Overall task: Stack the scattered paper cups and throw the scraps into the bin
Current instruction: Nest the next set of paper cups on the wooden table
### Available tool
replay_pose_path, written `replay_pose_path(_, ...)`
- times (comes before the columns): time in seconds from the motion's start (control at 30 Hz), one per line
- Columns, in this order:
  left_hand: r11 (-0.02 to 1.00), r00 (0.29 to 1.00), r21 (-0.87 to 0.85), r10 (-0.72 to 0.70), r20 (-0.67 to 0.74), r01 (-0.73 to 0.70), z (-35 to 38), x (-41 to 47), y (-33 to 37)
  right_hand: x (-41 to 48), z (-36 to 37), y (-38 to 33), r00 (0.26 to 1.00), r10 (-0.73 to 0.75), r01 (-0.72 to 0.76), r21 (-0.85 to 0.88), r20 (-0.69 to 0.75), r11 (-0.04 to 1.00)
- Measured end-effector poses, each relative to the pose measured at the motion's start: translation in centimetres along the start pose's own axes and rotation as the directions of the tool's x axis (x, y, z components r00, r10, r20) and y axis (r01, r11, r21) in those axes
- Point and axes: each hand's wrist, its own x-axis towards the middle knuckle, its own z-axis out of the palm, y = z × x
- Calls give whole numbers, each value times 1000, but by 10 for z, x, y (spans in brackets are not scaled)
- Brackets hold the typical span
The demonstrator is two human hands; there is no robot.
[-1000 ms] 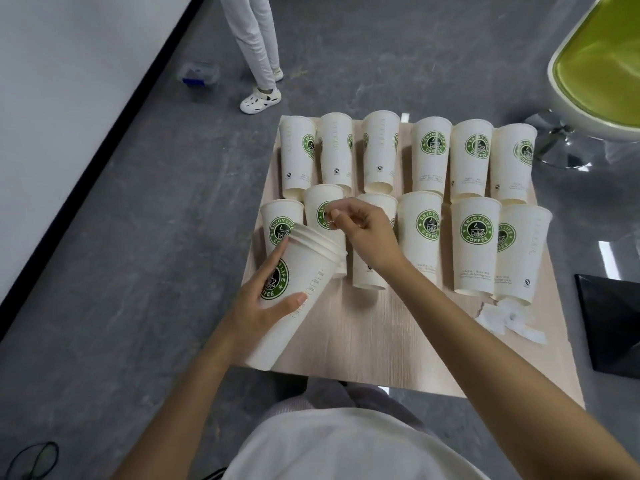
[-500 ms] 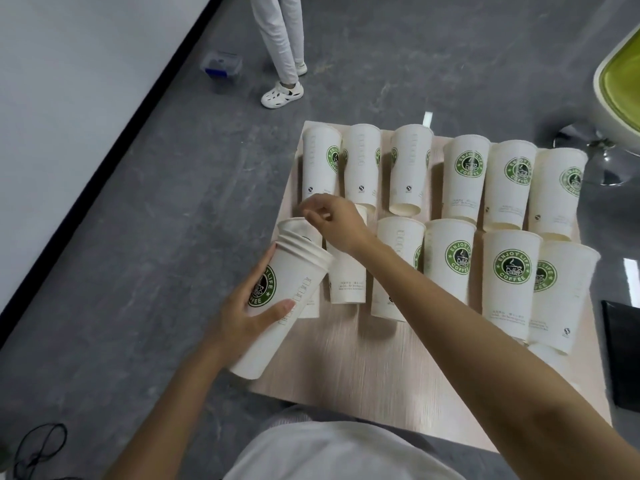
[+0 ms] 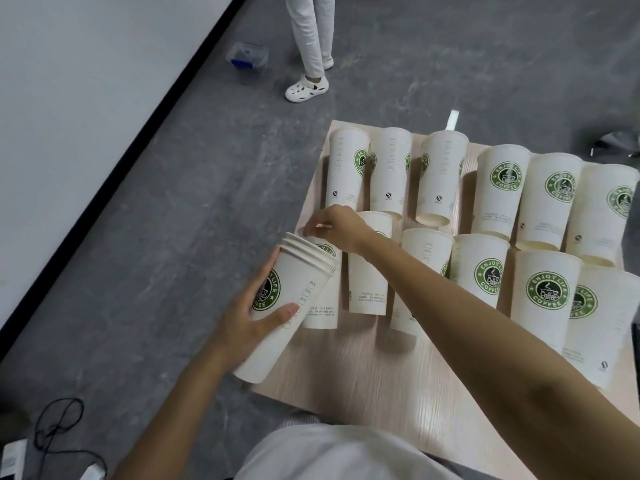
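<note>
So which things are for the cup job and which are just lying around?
For the job:
stack of cups, held by the left hand
front-left cup, its rim pinched by the right hand
loose cups on the table

Just lying about:
plastic box
black cable
someone's white shoe

No bin or scraps in view.

We log even, soft, fairly bright indoor light. Cups (image 3: 498, 188) throw short, faint shadows on the table (image 3: 363, 358). Glare streak (image 3: 452, 121) on the floor (image 3: 173, 271) near 1 o'clock. Wide-angle stretch at the 3 o'clock edge; forearm (image 3: 519, 393) at 5 o'clock looks soft, perhaps motion blur.
</note>
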Motion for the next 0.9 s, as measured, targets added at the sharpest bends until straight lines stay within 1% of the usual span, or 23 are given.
replay_pose_path(0.23, 1000, 1000, -5, 14, -15, -14, -3, -9, -3, -6, -3, -3, 999, -10, 13, 56, -40, 998)
replay_pose_path(0.3, 1000, 1000, -6, 22, -22, -22, -3, -13, -3, -10, -8, -5, 996, -31, 38, 84, -84, 996)
replay_pose_path(0.47, 998, 998, -8, 55, -34, -55, -6, -21, -1, -25, -28, -14, 968, -37, 83, 179, -249, 980)
replay_pose_path(0.53, 998, 997, -13, 67, -34, -67, -6, -26, 0, -30, -35, -17, 940, -28, 101, 197, -341, 975)
replay_pose_path(0.7, 997, 996, 9, 82, -16, -82, -5, -37, 2, -43, -54, -19, 830, 46, 111, 246, -556, 963)
replay_pose_path(0.9, 995, 996, 50, 84, -13, -83, -1, -39, -5, -76, -75, -19, 683, 148, 135, 322, -716, 937)
